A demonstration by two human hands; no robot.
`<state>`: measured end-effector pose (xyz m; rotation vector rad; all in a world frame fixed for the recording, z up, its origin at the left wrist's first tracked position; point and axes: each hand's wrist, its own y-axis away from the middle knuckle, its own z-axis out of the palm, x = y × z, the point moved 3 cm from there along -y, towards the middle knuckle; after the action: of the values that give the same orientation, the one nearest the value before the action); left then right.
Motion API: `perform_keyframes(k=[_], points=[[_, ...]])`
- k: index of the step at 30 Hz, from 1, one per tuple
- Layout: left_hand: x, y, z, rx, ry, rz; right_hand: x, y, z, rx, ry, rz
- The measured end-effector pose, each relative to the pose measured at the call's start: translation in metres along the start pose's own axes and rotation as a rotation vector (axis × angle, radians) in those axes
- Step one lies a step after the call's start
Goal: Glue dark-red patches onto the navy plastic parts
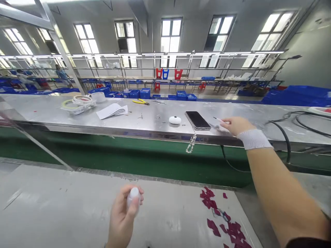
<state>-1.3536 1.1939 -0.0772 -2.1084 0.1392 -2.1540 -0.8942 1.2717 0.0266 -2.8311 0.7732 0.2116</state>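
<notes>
Item, lower centre of the frame: my left hand [121,215], fingers curled round a small whitish bottle [133,197], its pale top pointing up; held above the white tabletop [77,206]. Item, right of centre: my right hand [236,125], fingertips pinched narrow on a slim pale tool [220,120], whose dark tip pointed left towards the phone, well apart from the bottle; a white wristband [254,139] circled that wrist. Item, across the middle: a steel shelf [152,119]. On it, just left of the tool, I had a dark-screened phone [198,120], a beaded strap [192,139] hanging from it over the shelf's front edge; beside the phone, a rounded white case [175,120]. Further left lay yellow-handled pliers [140,101], a folded sheaf of paper [111,111] and, at the left, rings of tape [82,99] in a clear tray. At the far right, a black cable [284,136] looped over the shelf. Item, lower right: maroon scraps [207,198], scattered on the tabletop. Upper background: blue bins [145,93] and red stools [178,73].
</notes>
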Motion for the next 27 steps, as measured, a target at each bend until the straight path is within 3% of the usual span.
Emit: perform_keyframes(k=[3, 7, 9, 15, 19, 24, 27], points=[[0.017, -0.022, -0.006, 0.034, -0.001, -0.008, 0.002, -0.024, 0.010, -0.041, 0.033, 0.047], [0.023, -0.047, -0.006, 0.024, -0.037, -0.032, -0.007, -0.020, 0.005, 0.033, -0.008, -0.058], [0.022, -0.057, -0.004, 0.014, -0.066, -0.036, -0.024, -0.012, -0.002, 0.036, -0.052, -0.151], [0.017, -0.073, -0.008, 0.034, -0.097, -0.002, -0.101, -0.009, -0.005, -0.156, -0.091, -0.433], [0.016, -0.078, -0.021, 0.049, -0.119, 0.000, -0.117, -0.022, -0.011, -0.179, -0.073, -0.379], [0.006, -0.086, -0.039, 0.087, -0.116, -0.011, -0.090, -0.012, -0.059, -0.104, -0.146, -0.203], [-0.002, -0.097, -0.041, 0.094, -0.092, -0.031, -0.083, 0.001, -0.078, -0.123, -0.119, -0.096]])
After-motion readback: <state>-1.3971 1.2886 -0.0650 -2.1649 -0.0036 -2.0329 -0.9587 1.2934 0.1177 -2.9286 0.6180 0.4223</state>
